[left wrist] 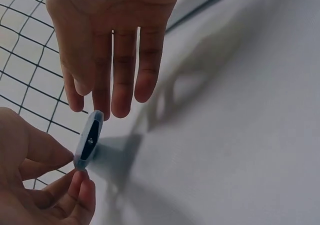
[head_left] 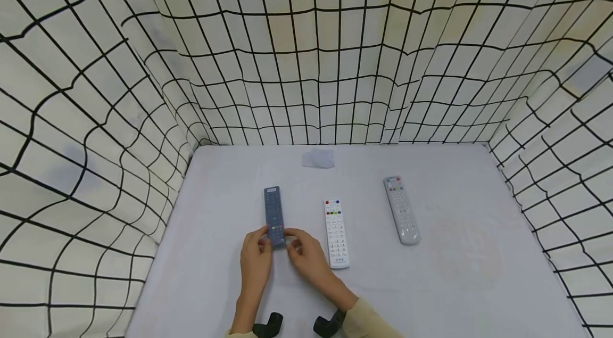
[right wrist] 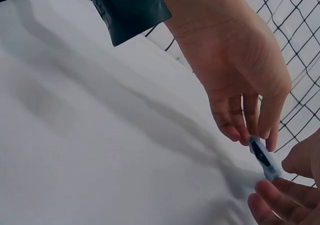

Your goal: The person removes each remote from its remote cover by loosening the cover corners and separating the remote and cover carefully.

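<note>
A dark grey remote [head_left: 272, 210] lies lengthwise on the white table [head_left: 215, 285], and both hands are at its near end. My left hand [head_left: 256, 261] pinches the left side of that end; my right hand [head_left: 306, 253] pinches the right side. In the left wrist view the remote's end [left wrist: 89, 140] shows a pale translucent rim. There the left hand [left wrist: 45, 185] grips it from below, with the right hand's fingers [left wrist: 117, 85] hanging over it. In the right wrist view the remote's end [right wrist: 263, 157] sits between the left hand [right wrist: 235, 80] and the right hand [right wrist: 280, 200].
A white remote [head_left: 337, 231] lies just right of my right hand, and a silver-grey remote [head_left: 401, 210] lies farther right. A clear plastic piece [head_left: 318, 158] rests near the back wall. Checked cloth walls [head_left: 96, 141] close in the table on three sides.
</note>
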A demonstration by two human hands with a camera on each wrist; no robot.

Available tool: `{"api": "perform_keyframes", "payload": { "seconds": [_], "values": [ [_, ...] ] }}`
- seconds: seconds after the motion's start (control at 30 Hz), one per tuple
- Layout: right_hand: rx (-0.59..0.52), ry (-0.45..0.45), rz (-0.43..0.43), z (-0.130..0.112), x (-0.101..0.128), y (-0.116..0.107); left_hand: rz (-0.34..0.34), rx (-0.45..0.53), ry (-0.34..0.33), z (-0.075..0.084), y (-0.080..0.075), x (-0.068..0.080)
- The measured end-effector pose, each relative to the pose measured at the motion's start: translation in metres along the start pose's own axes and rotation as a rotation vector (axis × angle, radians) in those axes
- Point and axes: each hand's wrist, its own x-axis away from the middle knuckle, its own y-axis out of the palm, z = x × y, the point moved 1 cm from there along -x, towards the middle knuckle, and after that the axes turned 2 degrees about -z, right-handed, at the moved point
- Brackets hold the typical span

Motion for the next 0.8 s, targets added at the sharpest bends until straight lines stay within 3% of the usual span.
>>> {"api": "perform_keyframes", "payload": {
  "seconds": [0.3, 0.53, 0.8],
  "values": [
    [-0.032, -0.112, 0.096, -0.022, -0.002, -0.015, 0.052, 0.043, 0.100, 0.028, -0.015, 0.006],
    [-0.100, -0.133, 0.137, -0.031, -0.003, -0.022, 0.107, 0.013, 0.254, 0.040, -0.020, 0.009],
    [-0.121, -0.184, 0.136, -0.039, -0.003, -0.028, 0.205, -0.023, 0.318, 0.048, -0.024, 0.007]
  ]
}}
